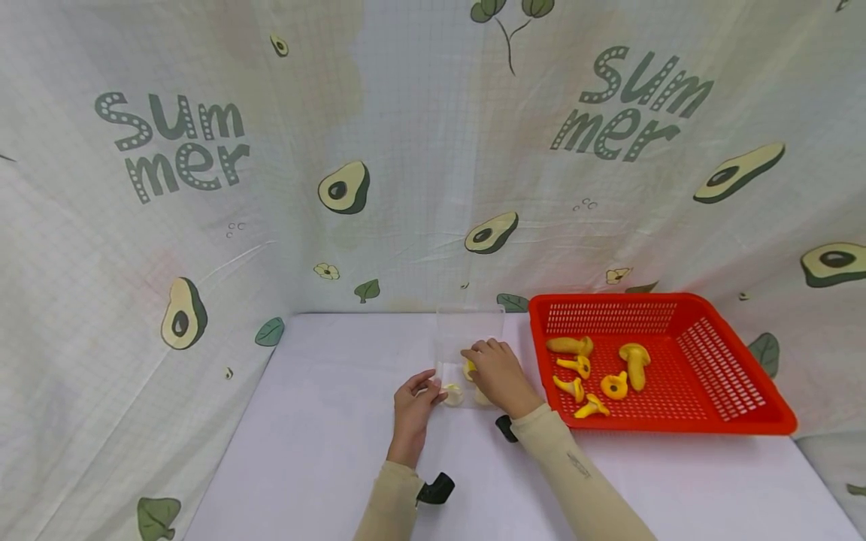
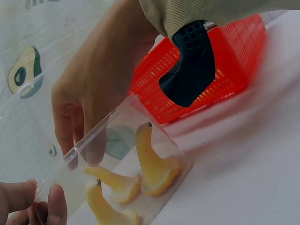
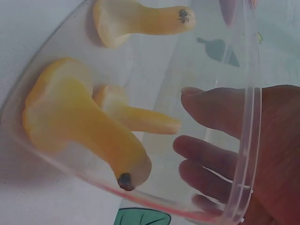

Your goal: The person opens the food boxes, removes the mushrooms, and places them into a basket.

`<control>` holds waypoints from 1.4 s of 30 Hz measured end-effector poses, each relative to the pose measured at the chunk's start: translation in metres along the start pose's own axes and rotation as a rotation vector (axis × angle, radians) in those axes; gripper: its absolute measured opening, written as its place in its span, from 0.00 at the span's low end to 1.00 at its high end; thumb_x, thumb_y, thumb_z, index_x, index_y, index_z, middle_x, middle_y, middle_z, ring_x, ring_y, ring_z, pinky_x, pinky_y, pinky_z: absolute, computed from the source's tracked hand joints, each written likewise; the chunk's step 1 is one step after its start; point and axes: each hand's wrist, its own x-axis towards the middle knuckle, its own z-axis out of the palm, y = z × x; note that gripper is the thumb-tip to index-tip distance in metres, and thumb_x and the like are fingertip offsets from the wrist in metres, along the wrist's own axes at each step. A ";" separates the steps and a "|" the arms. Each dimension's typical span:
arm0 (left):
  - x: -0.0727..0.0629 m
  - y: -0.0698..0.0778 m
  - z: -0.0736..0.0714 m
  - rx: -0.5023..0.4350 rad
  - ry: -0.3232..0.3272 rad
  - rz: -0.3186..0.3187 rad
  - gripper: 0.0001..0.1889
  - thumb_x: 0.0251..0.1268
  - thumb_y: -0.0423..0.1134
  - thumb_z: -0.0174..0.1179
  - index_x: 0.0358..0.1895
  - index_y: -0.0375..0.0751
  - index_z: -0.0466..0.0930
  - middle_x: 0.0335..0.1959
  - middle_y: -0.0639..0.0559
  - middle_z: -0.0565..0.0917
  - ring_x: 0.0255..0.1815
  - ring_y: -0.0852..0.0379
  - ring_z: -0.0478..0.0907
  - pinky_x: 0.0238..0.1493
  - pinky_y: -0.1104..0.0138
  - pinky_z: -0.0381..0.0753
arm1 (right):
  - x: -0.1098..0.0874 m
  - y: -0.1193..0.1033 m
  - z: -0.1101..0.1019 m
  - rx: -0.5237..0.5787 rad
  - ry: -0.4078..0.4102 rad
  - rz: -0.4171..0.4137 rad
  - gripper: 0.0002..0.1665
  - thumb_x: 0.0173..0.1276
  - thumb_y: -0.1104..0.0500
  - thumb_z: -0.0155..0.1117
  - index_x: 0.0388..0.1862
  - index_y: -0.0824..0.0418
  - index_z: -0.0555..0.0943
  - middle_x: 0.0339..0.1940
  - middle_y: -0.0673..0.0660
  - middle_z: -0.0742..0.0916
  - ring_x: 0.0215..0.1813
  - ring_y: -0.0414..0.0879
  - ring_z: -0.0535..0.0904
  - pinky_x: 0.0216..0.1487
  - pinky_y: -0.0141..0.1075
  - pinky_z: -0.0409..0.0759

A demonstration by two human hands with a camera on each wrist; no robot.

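A clear plastic box (image 3: 251,117) holds three yellow toy mushrooms, standing cap down with stems up. In the right wrist view they are a large mushroom (image 3: 79,117), a slim mushroom (image 3: 145,120) and another mushroom (image 3: 136,21). My left hand (image 1: 413,409) pinches the box's near left rim between thumb and fingers. Over the box's right side reaches my right hand (image 1: 499,372), its fingers down inside and slightly bent. Those fingertips (image 3: 187,145) lie close to the slim stem, with a small gap showing and nothing gripped.
To the right stands a red perforated basket (image 1: 707,413) with several yellow mushrooms, among them a thick-stemmed mushroom (image 1: 635,364). A printed cloth (image 1: 413,113) hangs behind the white table (image 1: 304,451). Black camera mounts, like the wrist mount (image 1: 436,488), sit at both sleeves.
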 end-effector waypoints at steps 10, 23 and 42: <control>0.002 -0.002 -0.002 0.009 -0.008 -0.011 0.19 0.74 0.22 0.61 0.64 0.18 0.75 0.40 0.46 0.76 0.33 0.60 0.81 0.40 0.72 0.90 | 0.008 0.001 0.001 0.038 -0.088 0.033 0.21 0.68 0.58 0.78 0.59 0.59 0.89 0.55 0.60 0.90 0.55 0.57 0.81 0.66 0.51 0.81; 0.000 0.001 0.001 0.006 -0.001 -0.008 0.19 0.74 0.22 0.61 0.64 0.18 0.75 0.40 0.46 0.76 0.33 0.60 0.80 0.40 0.72 0.90 | 0.000 0.001 -0.004 0.060 -0.034 0.007 0.20 0.68 0.58 0.78 0.58 0.58 0.90 0.55 0.58 0.90 0.56 0.56 0.81 0.69 0.51 0.80; -0.002 0.002 0.000 0.003 -0.006 -0.007 0.20 0.73 0.23 0.62 0.64 0.18 0.75 0.40 0.47 0.76 0.35 0.59 0.79 0.40 0.71 0.90 | -0.043 0.010 -0.050 0.052 0.296 -0.007 0.20 0.61 0.61 0.83 0.53 0.57 0.90 0.49 0.56 0.90 0.55 0.56 0.82 0.61 0.53 0.83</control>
